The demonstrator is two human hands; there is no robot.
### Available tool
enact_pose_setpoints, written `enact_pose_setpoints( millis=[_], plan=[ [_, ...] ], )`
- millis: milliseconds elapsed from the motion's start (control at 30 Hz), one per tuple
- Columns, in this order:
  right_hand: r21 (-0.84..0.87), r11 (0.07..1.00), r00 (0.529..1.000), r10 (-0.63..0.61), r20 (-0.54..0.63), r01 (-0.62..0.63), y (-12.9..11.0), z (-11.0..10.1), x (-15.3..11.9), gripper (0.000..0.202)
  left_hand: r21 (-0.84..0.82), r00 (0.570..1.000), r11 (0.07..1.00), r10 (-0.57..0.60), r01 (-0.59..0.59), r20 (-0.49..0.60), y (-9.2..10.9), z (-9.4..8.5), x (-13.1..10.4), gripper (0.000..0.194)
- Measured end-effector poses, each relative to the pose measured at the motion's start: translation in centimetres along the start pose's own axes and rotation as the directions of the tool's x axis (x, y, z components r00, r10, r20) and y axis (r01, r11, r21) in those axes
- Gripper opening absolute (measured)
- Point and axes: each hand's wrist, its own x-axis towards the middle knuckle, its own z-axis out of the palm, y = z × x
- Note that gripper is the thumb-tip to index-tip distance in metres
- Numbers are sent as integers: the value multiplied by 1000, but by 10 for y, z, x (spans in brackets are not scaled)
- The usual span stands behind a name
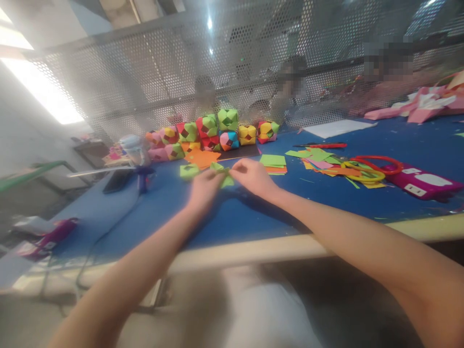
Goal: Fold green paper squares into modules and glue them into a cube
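Note:
Both hands meet above the blue tabletop, around a small green folded paper (227, 181). My left hand (207, 182) has its fingers closed on the paper's left side, with some blur. From the right, my right hand (252, 175) pinches the same paper between thumb and fingers. Another green folded piece (189, 171) lies just left of my left hand. Orange paper pieces (202, 157) rest behind the hands. To the right of my right hand is a stack of green and orange square sheets (273, 163).
Several colourful folded paper balls (210, 124) stand along the mesh partition (145, 82). Paper scraps (319, 157), red-and-yellow-handled scissors (377, 166) and a purple packet (422, 182) lie right. A small fan-like device (135, 150) stands left. People are behind the mesh.

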Motion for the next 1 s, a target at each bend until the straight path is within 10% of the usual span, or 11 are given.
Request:
enact_pose_setpoints(
  millis=[1000],
  plan=[
    [71,996,992,49,119,-58,1,1,-1,21,-7,998,999,33,-34,-56,-8,3,1,17]
  ],
)
